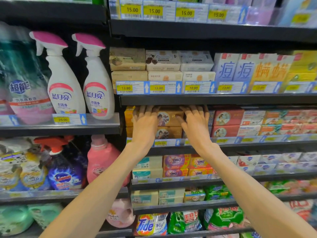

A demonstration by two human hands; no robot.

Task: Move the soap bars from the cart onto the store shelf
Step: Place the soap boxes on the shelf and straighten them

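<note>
Both hands' grip, left hand (144,122) and right hand (194,123), lies flat-fingered against brown portrait-printed soap bars (169,117) on the shelf (240,99)

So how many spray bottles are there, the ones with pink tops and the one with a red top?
Pink-topped white spray bottles: 2, one beside the other, on the left shelf.
Red-topped spray bottle: 1, on the shelf below them.
Total: 3 spray bottles.
</note>
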